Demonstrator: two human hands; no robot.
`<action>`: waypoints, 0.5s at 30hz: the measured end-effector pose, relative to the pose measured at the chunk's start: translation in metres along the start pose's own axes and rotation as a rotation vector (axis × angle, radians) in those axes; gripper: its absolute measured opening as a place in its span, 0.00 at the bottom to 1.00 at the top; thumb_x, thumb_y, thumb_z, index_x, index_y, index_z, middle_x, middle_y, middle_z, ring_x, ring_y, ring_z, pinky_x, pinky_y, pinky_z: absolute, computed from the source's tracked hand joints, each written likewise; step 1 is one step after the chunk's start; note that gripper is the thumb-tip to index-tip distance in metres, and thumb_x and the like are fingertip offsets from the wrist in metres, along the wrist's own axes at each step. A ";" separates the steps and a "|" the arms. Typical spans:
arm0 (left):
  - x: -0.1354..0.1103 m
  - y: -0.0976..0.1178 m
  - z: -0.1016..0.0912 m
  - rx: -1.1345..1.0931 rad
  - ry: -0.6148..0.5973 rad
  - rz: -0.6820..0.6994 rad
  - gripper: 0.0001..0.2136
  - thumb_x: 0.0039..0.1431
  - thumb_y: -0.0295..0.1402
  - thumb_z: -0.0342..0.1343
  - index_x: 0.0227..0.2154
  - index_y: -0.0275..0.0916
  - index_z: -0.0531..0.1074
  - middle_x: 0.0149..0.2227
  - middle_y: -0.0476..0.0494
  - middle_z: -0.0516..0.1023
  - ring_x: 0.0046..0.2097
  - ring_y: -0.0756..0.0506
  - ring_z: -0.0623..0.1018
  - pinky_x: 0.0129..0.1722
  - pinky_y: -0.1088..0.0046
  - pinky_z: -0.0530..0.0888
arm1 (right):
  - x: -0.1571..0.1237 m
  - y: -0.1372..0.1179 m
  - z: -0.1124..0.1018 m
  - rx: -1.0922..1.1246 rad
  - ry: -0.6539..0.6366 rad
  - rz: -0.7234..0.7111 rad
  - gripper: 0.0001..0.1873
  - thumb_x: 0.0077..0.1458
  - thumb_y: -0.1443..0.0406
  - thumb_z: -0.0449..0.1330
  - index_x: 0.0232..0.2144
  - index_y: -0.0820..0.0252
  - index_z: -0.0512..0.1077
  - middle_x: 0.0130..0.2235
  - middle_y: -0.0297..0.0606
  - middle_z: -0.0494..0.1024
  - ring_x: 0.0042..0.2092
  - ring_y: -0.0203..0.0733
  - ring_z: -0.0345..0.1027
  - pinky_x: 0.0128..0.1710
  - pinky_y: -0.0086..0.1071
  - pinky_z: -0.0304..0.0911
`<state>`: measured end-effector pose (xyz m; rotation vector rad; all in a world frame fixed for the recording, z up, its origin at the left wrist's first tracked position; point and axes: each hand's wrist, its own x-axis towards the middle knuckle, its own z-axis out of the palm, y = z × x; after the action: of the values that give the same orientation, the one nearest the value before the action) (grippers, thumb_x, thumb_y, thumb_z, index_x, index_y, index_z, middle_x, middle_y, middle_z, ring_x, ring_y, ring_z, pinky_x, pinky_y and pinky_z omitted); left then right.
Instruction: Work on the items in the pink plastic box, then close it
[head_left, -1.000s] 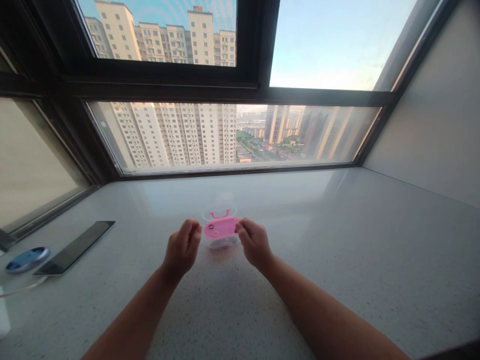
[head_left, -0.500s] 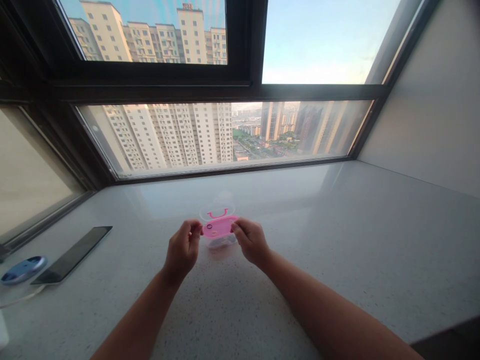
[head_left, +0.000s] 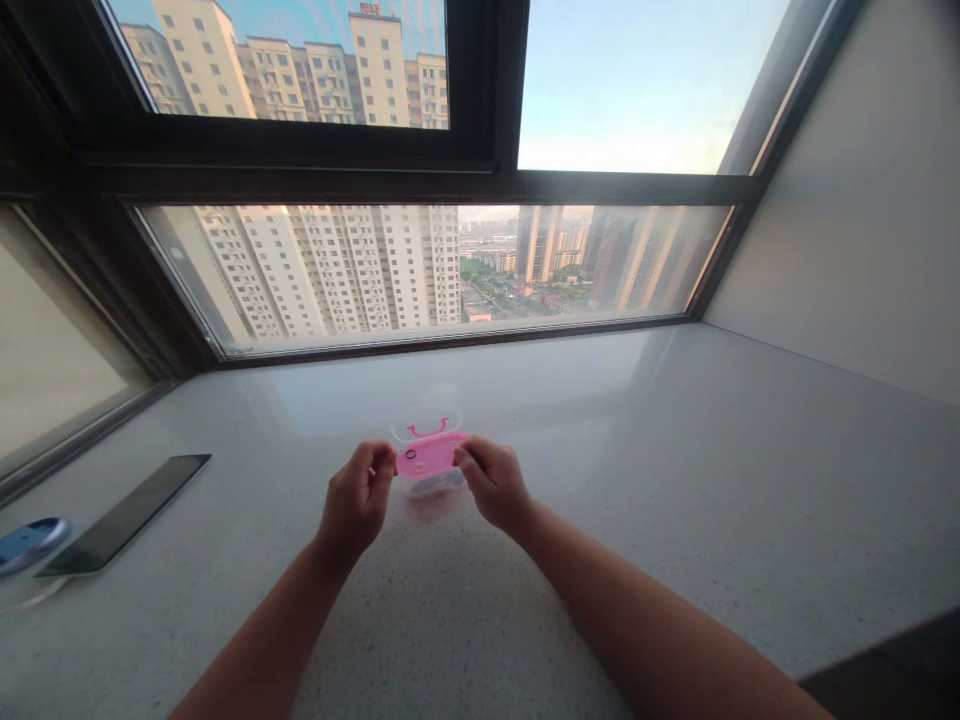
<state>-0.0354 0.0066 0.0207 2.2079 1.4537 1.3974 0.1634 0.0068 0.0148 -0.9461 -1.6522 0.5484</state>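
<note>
A small clear plastic box (head_left: 433, 488) stands on the pale speckled counter, its clear lid (head_left: 397, 427) raised at the back with a pink curved handle (head_left: 429, 433). At the top of the box is a shallow pink tray (head_left: 435, 454). A dark ring (head_left: 410, 454) lies at the tray's left end, and a tiny yellowish piece (head_left: 421, 468) is near its front edge. My left hand (head_left: 360, 495) is closed, pinching the tray's left end. My right hand (head_left: 495, 483) is closed at the right end, its fingertips over the rim; a tiny item there would be hidden.
A dark phone or tablet (head_left: 127, 515) with a white cable (head_left: 37, 597) lies on the counter (head_left: 675, 480) at the left, next to a blue oval object (head_left: 31, 545). A dark window frame (head_left: 450, 345) borders the back, and a white wall (head_left: 862, 230) the right.
The whole view has shifted slightly, so everything sits a little further left. My hands and the pink tray keep nearly the same places relative to each other.
</note>
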 end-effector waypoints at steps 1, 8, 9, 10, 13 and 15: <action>0.000 0.000 0.000 0.001 -0.002 -0.005 0.04 0.59 0.32 0.47 0.33 0.39 0.65 0.26 0.51 0.71 0.25 0.51 0.70 0.28 0.77 0.68 | 0.000 0.000 0.000 -0.002 -0.001 0.003 0.15 0.58 0.62 0.50 0.22 0.62 0.66 0.18 0.27 0.58 0.21 0.30 0.52 0.23 0.24 0.49; 0.000 -0.001 0.000 -0.028 -0.025 -0.023 0.04 0.60 0.33 0.45 0.32 0.40 0.62 0.24 0.52 0.69 0.25 0.51 0.69 0.28 0.76 0.67 | -0.001 0.002 0.002 0.005 -0.002 0.030 0.14 0.58 0.61 0.49 0.26 0.62 0.69 0.17 0.29 0.62 0.21 0.32 0.56 0.22 0.24 0.52; -0.001 -0.001 0.000 -0.035 -0.028 -0.024 0.04 0.60 0.33 0.44 0.32 0.40 0.62 0.24 0.52 0.69 0.25 0.51 0.69 0.27 0.76 0.67 | -0.001 0.003 0.002 0.007 -0.005 0.029 0.15 0.58 0.61 0.49 0.26 0.62 0.69 0.17 0.29 0.62 0.21 0.32 0.56 0.22 0.24 0.52; -0.001 -0.002 0.000 -0.040 -0.030 -0.026 0.04 0.60 0.32 0.44 0.32 0.40 0.61 0.24 0.52 0.69 0.25 0.51 0.69 0.27 0.76 0.67 | -0.001 0.003 0.003 0.008 -0.008 0.027 0.15 0.58 0.61 0.49 0.27 0.62 0.69 0.17 0.29 0.62 0.21 0.32 0.57 0.22 0.24 0.52; -0.001 -0.003 -0.001 -0.054 -0.029 -0.033 0.03 0.60 0.32 0.44 0.31 0.41 0.61 0.23 0.53 0.68 0.25 0.51 0.69 0.27 0.77 0.66 | -0.001 0.004 0.003 0.007 -0.020 0.026 0.15 0.59 0.60 0.48 0.27 0.62 0.70 0.17 0.29 0.63 0.21 0.32 0.57 0.22 0.24 0.53; -0.002 -0.003 -0.001 -0.057 -0.033 -0.028 0.03 0.60 0.32 0.44 0.31 0.41 0.60 0.23 0.53 0.68 0.25 0.51 0.69 0.27 0.77 0.66 | -0.001 0.004 0.003 0.004 -0.029 0.029 0.15 0.59 0.60 0.48 0.27 0.62 0.70 0.17 0.29 0.63 0.21 0.33 0.58 0.22 0.24 0.53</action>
<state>-0.0380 0.0064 0.0189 2.1574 1.4105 1.3702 0.1615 0.0086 0.0104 -0.9640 -1.6647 0.5872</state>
